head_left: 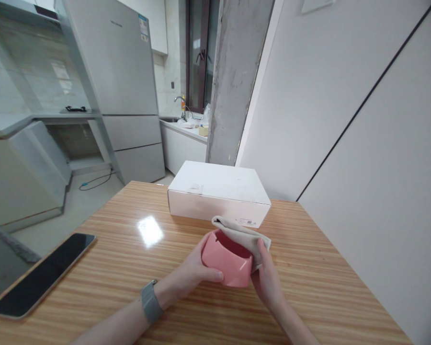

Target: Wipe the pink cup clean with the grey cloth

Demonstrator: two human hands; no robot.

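Just above the table, my left hand grips a glossy pink ashtray-like bowl by its left side, thumb across the front. The bowl has a notch in its rim and is tilted, so part of its dark pink inside shows. My right hand is closed on a folded light-grey cloth. That cloth lies against the far rim and right side of the bowl. Some of the fingers of both hands are hidden behind the bowl and the cloth.
Behind the hands, a white cardboard box lies on the wooden table. A dark-screened phone rests near the left edge. A white wall borders the right side. Farther back stand a fridge and a sink counter.
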